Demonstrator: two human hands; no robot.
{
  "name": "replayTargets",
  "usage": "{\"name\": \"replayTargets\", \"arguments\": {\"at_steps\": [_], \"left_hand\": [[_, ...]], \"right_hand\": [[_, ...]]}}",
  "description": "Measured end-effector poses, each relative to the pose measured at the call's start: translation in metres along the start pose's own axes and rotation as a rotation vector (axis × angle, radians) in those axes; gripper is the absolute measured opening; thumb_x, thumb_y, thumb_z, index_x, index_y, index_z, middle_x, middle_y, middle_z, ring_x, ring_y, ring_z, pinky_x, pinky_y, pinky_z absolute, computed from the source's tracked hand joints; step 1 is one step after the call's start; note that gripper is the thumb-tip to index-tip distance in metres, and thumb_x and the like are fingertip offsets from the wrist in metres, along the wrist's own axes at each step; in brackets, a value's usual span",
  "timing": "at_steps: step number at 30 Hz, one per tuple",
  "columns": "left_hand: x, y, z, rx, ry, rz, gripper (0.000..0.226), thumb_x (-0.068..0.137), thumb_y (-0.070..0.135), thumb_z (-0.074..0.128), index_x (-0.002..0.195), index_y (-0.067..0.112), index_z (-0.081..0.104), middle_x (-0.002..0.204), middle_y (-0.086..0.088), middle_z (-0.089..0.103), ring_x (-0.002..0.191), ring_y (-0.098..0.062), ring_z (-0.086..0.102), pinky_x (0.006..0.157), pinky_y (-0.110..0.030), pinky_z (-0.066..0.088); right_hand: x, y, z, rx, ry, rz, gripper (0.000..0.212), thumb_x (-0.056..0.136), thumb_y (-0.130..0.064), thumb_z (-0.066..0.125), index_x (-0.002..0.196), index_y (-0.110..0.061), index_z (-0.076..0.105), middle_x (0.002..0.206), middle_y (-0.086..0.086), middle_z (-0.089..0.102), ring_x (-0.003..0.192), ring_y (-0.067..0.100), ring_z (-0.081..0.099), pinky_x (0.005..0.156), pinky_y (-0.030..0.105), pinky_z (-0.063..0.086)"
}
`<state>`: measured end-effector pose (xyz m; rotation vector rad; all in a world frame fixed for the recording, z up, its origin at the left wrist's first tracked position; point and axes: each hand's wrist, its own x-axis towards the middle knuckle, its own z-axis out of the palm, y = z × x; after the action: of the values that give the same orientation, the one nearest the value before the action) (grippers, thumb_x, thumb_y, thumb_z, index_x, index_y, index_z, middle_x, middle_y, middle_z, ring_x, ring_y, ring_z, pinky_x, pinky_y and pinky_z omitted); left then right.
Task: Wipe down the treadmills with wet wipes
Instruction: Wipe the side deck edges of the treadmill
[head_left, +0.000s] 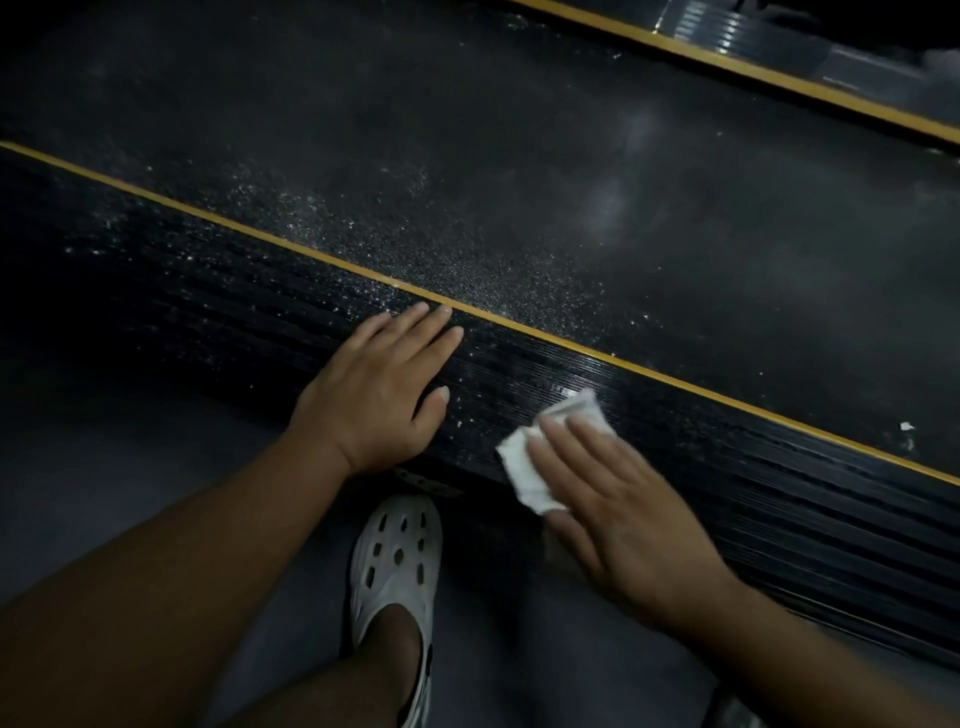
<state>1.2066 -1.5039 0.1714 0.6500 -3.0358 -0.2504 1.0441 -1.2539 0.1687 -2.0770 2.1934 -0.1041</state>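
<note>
Left hand (379, 384) at yellow rail edge (571, 345), wipe (524, 467) under right hand (623, 514)

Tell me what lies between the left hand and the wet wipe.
Head view: only bare ribbed side rail, flecked with white dust, separates left hand from wet wipe.

Nothing legible in this dim view: no lettering, brand mark, number or sign can be read on the treadmill (519, 182), on its ribbed side rail (727, 467), on the wet wipe (524, 467) or on the white clog (395, 551).
</note>
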Motion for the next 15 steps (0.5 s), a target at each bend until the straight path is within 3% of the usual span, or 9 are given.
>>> {"name": "replayTargets", "arguments": {"at_steps": [3, 5, 7, 9, 11, 15], "left_hand": [[0.000, -0.001, 0.000, -0.008, -0.003, 0.003, 0.070, 0.096, 0.048, 0.022, 0.159, 0.017, 0.029, 0.168, -0.003, 0.018, 0.155, -0.018, 0.013, 0.126, -0.043, 0.012], [0.001, 0.000, -0.002, -0.001, 0.000, 0.005, 0.070, 0.095, 0.047, 0.023, 0.158, 0.016, 0.032, 0.167, -0.004, 0.021, 0.155, -0.019, 0.016, 0.126, -0.043, 0.013], [0.003, 0.001, -0.003, -0.005, 0.007, 0.008, 0.071, 0.094, 0.046, 0.025, 0.156, 0.015, 0.036, 0.166, -0.005, 0.025, 0.154, -0.021, 0.020, 0.125, -0.044, 0.016], [0.003, 0.001, -0.003, -0.010, 0.000, 0.010, 0.071, 0.094, 0.046, 0.025, 0.156, 0.015, 0.035, 0.166, -0.005, 0.024, 0.154, -0.020, 0.019, 0.125, -0.043, 0.015], [0.001, 0.001, -0.001, -0.006, -0.002, 0.007, 0.070, 0.095, 0.047, 0.024, 0.158, 0.016, 0.033, 0.167, -0.004, 0.022, 0.155, -0.019, 0.017, 0.126, -0.043, 0.014], [0.001, 0.000, -0.002, -0.004, -0.010, 0.008, 0.070, 0.096, 0.047, 0.021, 0.159, 0.017, 0.030, 0.168, -0.004, 0.020, 0.155, -0.019, 0.015, 0.126, -0.043, 0.014]], "right_hand": [[0.018, 0.016, 0.000, 0.013, 0.084, 0.260, 0.063, 0.107, -0.053, 0.021, 0.158, -0.017, 0.030, 0.165, 0.004, 0.025, 0.153, 0.025, 0.020, 0.120, 0.049, 0.028], [0.055, -0.009, 0.000, 0.046, 0.139, 0.376, 0.064, 0.106, -0.051, 0.021, 0.156, -0.014, 0.035, 0.163, 0.010, 0.030, 0.151, 0.030, 0.025, 0.121, 0.048, 0.027], [0.069, -0.040, 0.005, 0.050, 0.123, 0.212, 0.062, 0.106, -0.048, 0.022, 0.154, -0.011, 0.038, 0.161, 0.013, 0.033, 0.150, 0.034, 0.027, 0.120, 0.050, 0.028], [0.052, -0.047, 0.006, 0.020, 0.042, 0.032, 0.060, 0.107, -0.048, 0.024, 0.156, -0.014, 0.035, 0.163, 0.007, 0.030, 0.152, 0.028, 0.022, 0.123, 0.043, 0.020], [0.031, -0.021, 0.001, -0.007, 0.048, 0.020, 0.060, 0.106, -0.048, 0.029, 0.154, -0.013, 0.039, 0.161, 0.007, 0.033, 0.151, 0.026, 0.026, 0.123, 0.036, 0.015], [0.066, 0.018, -0.005, 0.029, 0.044, 0.379, 0.072, 0.102, -0.055, 0.009, 0.161, -0.015, 0.018, 0.168, 0.008, 0.013, 0.155, 0.026, 0.008, 0.126, 0.041, 0.009]]}}
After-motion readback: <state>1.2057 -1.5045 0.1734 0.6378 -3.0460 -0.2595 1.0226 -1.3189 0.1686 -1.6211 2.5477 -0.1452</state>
